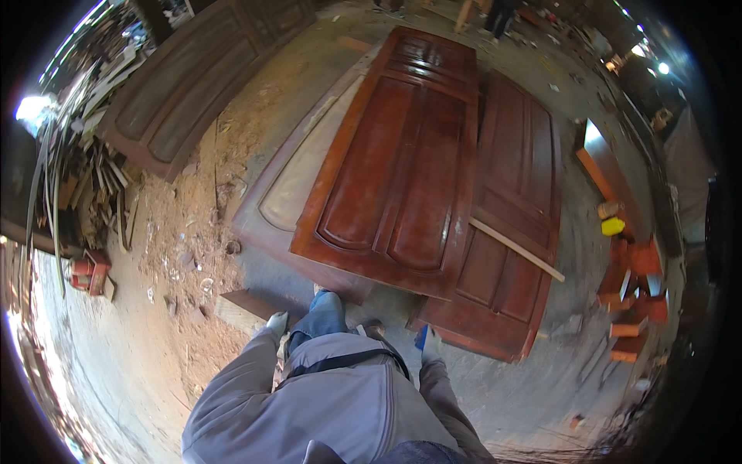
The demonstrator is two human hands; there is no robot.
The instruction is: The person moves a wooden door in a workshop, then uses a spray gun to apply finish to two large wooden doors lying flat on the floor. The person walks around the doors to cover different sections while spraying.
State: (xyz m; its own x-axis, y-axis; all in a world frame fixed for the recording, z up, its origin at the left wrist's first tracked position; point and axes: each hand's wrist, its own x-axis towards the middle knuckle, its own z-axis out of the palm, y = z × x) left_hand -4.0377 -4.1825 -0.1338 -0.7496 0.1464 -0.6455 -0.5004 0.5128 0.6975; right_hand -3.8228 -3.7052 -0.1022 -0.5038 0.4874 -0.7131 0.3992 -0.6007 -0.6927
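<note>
My left hand (277,322), in a pale covering that looks like a glove, is down beside my bent knee. It is close to the end of a brown wooden board (251,303) lying on the floor. My right hand (432,346) hangs near the lower left corner of a dark red panelled door (495,286). A blue patch shows at its fingers, perhaps part of a glove. Both hands are too small and partly hidden to show their grip. In front of me a glossy red-brown panelled door (386,166) lies over the dark red one and a paler door (297,185).
A narrow wooden strip (518,247) rests across the dark red door. Brown panelled doors (185,85) lean at the far left by piled wood offcuts (112,178). A red object (90,272) sits below them. Reddish wood blocks (634,286) and a yellow item (613,226) lie right.
</note>
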